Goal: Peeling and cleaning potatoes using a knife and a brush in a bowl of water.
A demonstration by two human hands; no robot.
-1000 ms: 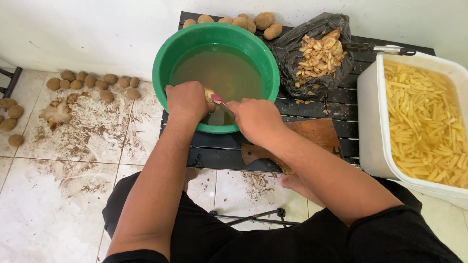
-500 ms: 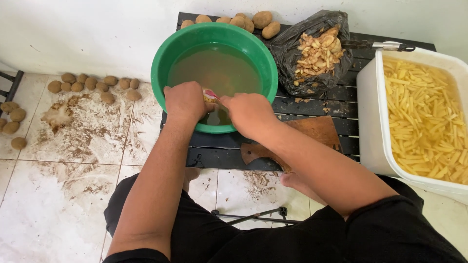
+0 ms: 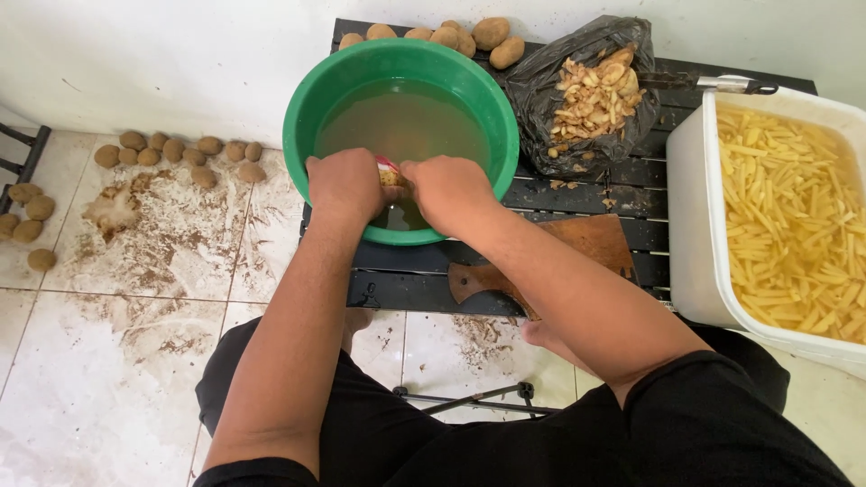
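Observation:
My left hand (image 3: pixel 345 183) and my right hand (image 3: pixel 446 191) meet over the near rim of a green basin (image 3: pixel 311 108) filled with cloudy brown water. Between them I hold a potato (image 3: pixel 391 178); only a pale sliver shows. A small tool with a red and white handle (image 3: pixel 386 164) sticks up beside my right hand's fingers; its blade is hidden. The basin stands on a black slatted table (image 3: pixel 577 194).
Unpeeled potatoes (image 3: pixel 469 34) lie behind the basin. A black bag of peelings (image 3: pixel 591 90) sits to its right, then a white tub of cut potato sticks in water (image 3: pixel 794 216). A wooden cutting board (image 3: pixel 586 248) lies under my right forearm. More potatoes (image 3: pixel 176 151) lie on the dirty tiled floor.
Both hands have stayed together at the basin's near rim, shifting slightly around the potato. Nothing else has moved.

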